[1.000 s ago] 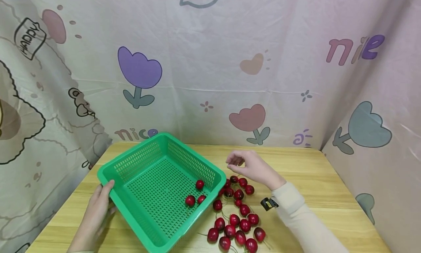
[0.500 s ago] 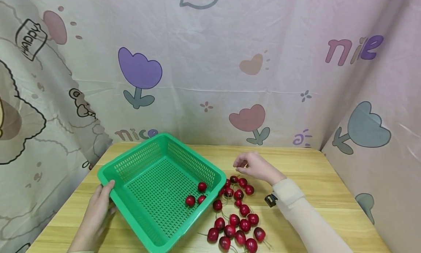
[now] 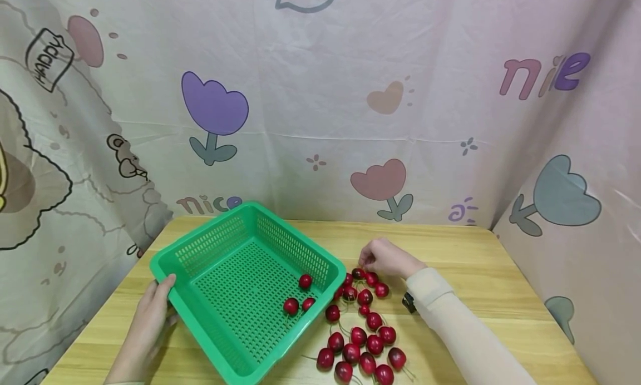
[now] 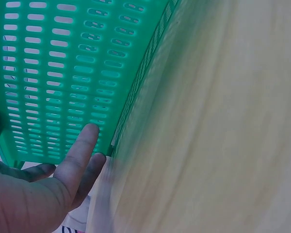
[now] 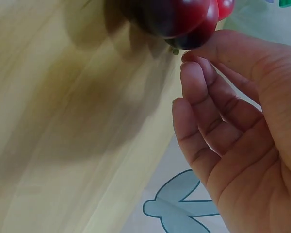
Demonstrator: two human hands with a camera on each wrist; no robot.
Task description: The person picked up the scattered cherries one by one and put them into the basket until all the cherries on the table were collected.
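Note:
A square green plastic basket with perforated walls sits on the left of the table, with 3 red cherries in its right corner. My left hand grips its left rim, thumb over the edge; in the left wrist view the fingers lie along the outer wall. To the basket's right is a loose group of cherries with thin stems. At the far end of that group, my right hand pinches at a dark red cherry. In the right wrist view, thumb and fingertips meet at its edge, beside a green stem end.
The wooden table extends to the right of the cherries. A printed cloth hangs behind the table and along both sides. A small black device sits at the right wrist, by the sleeve.
My right hand moves right, away from the basket rim, then down to the far cherries, its fingers drawing together. One cherry in the basket rolls slightly. The left hand stays on the rim.

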